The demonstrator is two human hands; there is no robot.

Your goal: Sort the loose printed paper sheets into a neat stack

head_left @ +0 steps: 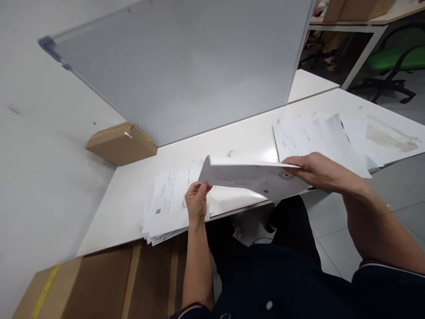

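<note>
Between my two hands a printed paper sheet [245,176] is held up over the front edge of the table, its left end curled upward. My left hand [197,199] pinches its lower left corner between thumb and fingers. On the right side, my right hand [314,170] grips the sheet's edge near a round stamp-like mark. Whether it is one sheet or a few together I cannot tell. A left stack of printed papers [171,199] lies beside my left hand, its edges uneven. Behind my right hand spreads a right pile of printed papers [318,141], partly covered by that hand.
A whiteboard [199,66] leans behind the white table [113,208]. One cardboard box [122,144] sits at the back left corner; open cardboard boxes [99,283] stand below the front edge. A small pale block [231,153] lies mid-table. A green chair [395,60] is at far right.
</note>
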